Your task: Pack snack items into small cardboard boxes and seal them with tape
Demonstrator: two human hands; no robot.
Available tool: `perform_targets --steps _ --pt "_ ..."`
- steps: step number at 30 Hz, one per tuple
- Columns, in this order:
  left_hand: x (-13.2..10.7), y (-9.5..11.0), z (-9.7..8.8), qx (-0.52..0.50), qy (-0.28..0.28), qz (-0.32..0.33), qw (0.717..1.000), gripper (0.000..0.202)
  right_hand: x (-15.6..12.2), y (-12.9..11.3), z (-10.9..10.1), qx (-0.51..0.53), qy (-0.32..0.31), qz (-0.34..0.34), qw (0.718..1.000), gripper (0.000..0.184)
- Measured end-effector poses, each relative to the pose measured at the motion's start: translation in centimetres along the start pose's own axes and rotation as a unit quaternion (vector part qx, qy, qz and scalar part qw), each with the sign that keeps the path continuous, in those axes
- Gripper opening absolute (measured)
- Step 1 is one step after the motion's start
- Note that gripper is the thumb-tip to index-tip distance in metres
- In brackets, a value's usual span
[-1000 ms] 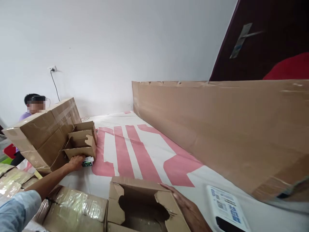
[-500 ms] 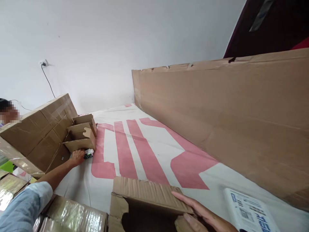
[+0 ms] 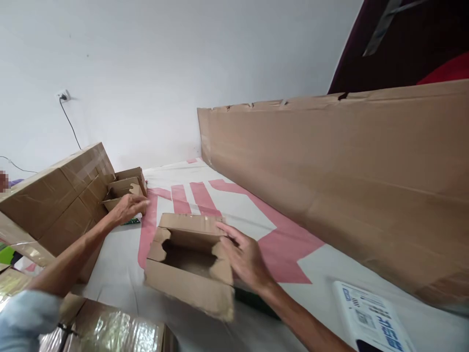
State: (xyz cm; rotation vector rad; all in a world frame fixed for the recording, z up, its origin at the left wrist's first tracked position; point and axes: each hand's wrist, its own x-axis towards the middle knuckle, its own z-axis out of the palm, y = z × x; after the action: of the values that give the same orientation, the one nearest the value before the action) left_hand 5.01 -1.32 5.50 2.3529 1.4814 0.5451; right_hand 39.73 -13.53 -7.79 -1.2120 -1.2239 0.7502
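Observation:
My right hand (image 3: pixel 246 254) grips the right side of a small open cardboard box (image 3: pixel 188 261), fingers over its torn rim, holding it above the white and pink sheet (image 3: pixel 234 210). My left hand (image 3: pixel 129 206) reaches far left, fingers curled on the front of a small stacked cardboard box (image 3: pixel 126 188). A small green and white packet (image 3: pixel 132 221) lies just under that hand. A dark green thing (image 3: pixel 256 300) shows under my right wrist.
Large taped cartons (image 3: pixel 54 195) stand at the left, more taped boxes (image 3: pixel 110 330) at the bottom left. A long cardboard wall (image 3: pixel 348 186) runs along the right. A white printed package (image 3: pixel 370 318) lies at the bottom right. A person sits far left.
My right hand has lifted the open box forward and left over the sheet. My left hand rose from the packet onto the small stacked box.

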Motion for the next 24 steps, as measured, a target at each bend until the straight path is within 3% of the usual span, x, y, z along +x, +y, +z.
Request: perform_targets --steps 1,3,4,5,7,9,11,16,21,24 --pt "-1.6 1.5 0.7 -0.017 -0.055 0.052 0.997 0.046 0.8 -0.2 1.7 0.016 -0.007 -0.01 1.0 0.055" --pt "-5.1 3.9 3.2 0.018 -0.168 0.118 0.979 0.082 2.1 -0.9 5.1 0.05 -0.029 -0.019 0.998 0.054" --pt "-6.7 4.7 4.6 0.064 -0.189 0.112 0.974 0.096 2.6 -1.2 6.6 0.064 -0.045 -0.017 0.997 0.055" --pt "-8.0 5.2 5.8 0.124 -0.199 0.08 0.969 0.096 2.9 -1.6 8.0 0.077 -0.062 -0.013 0.995 0.056" --pt "-9.5 5.0 7.2 0.227 -0.202 -0.009 0.953 0.065 2.9 -2.1 9.6 0.074 -0.095 -0.016 0.993 0.058" --pt "-9.5 3.7 6.8 0.283 -0.19 -0.075 0.937 0.032 2.0 -2.2 9.6 0.036 -0.121 -0.052 0.991 0.058" --pt "-8.6 1.7 5.2 0.309 -0.171 -0.11 0.929 0.018 0.2 -1.5 8.0 -0.035 -0.146 -0.115 0.982 0.05" --pt "-5.5 -2.3 1.3 0.354 -0.124 -0.15 0.915 0.017 -6.0 2.9 1.6 -0.272 -0.17 -0.225 0.92 0.03" --pt "-1.9 -4.8 0.7 0.365 -0.117 -0.144 0.912 0.013 -10.1 7.4 -4.3 -0.423 -0.112 -0.308 0.845 0.04" --pt "0.6 -6.2 0.8 0.375 -0.114 -0.143 0.909 0.01 -10.8 8.7 -6.9 -0.467 -0.08 -0.292 0.831 0.044"
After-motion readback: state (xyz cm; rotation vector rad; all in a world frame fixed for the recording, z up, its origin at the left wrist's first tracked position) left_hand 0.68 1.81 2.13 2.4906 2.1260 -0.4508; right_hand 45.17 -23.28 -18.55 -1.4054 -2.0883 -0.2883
